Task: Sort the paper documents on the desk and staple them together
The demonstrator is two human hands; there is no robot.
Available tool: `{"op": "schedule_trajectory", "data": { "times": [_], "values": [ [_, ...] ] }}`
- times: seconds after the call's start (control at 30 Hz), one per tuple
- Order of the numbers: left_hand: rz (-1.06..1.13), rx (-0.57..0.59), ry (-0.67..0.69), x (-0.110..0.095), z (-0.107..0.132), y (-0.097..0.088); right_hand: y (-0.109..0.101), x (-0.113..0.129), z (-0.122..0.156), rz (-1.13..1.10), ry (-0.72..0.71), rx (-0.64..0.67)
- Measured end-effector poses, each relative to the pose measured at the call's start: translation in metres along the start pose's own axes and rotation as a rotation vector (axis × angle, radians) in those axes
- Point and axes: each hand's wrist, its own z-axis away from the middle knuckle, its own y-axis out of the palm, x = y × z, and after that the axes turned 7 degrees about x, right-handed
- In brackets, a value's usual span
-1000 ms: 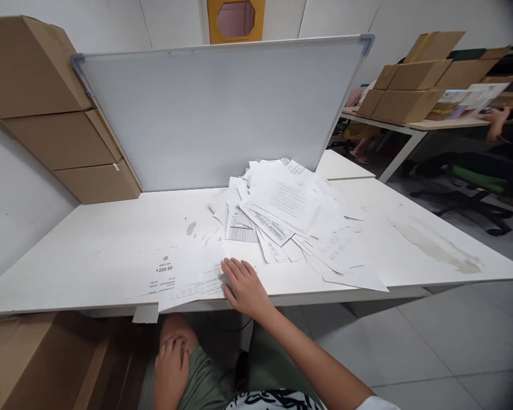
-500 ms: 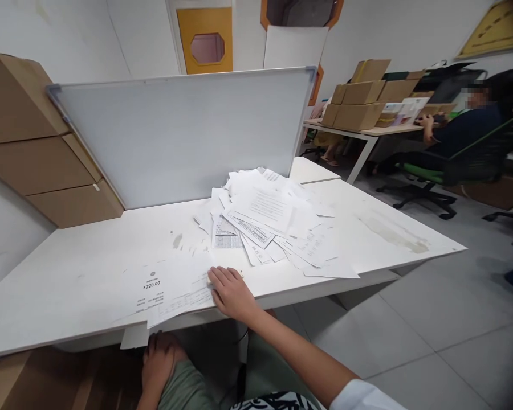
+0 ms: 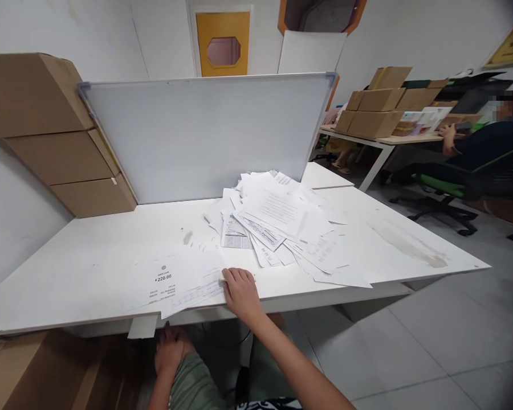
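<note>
My right hand (image 3: 240, 289) lies at the front edge of the white table, its fingers closed over a small pale object (image 3: 223, 277). Most of that object is under the hand, so its kind is hidden. Its left end meets the right side of printed sheets of paper (image 3: 188, 285), one marked 220.00, which overhang the table edge slightly. Below the tabletop, my left hand (image 3: 170, 350) rests on my knee with fingers laid out and nothing visible in it. A messy heap of papers (image 3: 277, 213) sits beyond my right hand.
A whiteboard (image 3: 205, 136) stands upright along the back of the table (image 3: 89, 250). Stacked cardboard boxes (image 3: 60, 148) are at the left. To the right, a seated person (image 3: 483, 136) works at another desk holding boxes (image 3: 376, 117).
The view has shifted, so the scene sits farther right in the picture. My right hand keeps its place by the sheets, and my left hand stays on the knee.
</note>
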Motion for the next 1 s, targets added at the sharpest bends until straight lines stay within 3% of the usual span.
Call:
{"op": "schedule_trajectory", "data": {
  "times": [0.2, 0.43, 0.5, 0.63, 0.73, 0.87, 1.0],
  "values": [
    [-0.108, -0.065, 0.03, 0.001, 0.005, -0.001, -0.005, 0.003, 0.01, -0.142, 0.009, -0.073],
    [-0.162, -0.071, 0.007, -0.003, 0.005, -0.005, -0.025, -0.007, 0.027, -0.405, 0.15, -0.386],
    [-0.207, -0.045, 0.007, -0.005, 0.005, -0.009, -0.034, -0.014, 0.026, -0.49, 0.195, -0.366],
    [-0.212, -0.042, -0.021, -0.009, 0.005, -0.012, -0.048, -0.025, 0.023, -0.59, 0.364, -0.166],
    [-0.086, -0.064, -0.057, -0.008, 0.003, -0.011, -0.049, -0.032, 0.021, -0.626, 0.47, -0.098],
    [0.17, -0.111, -0.2, -0.009, 0.003, -0.011, -0.046, -0.044, 0.024, -0.744, 0.501, -0.024],
    [0.321, -0.118, -0.218, -0.017, 0.01, -0.019, -0.049, -0.054, 0.032, -0.853, 0.571, -0.014]
  ]
}}
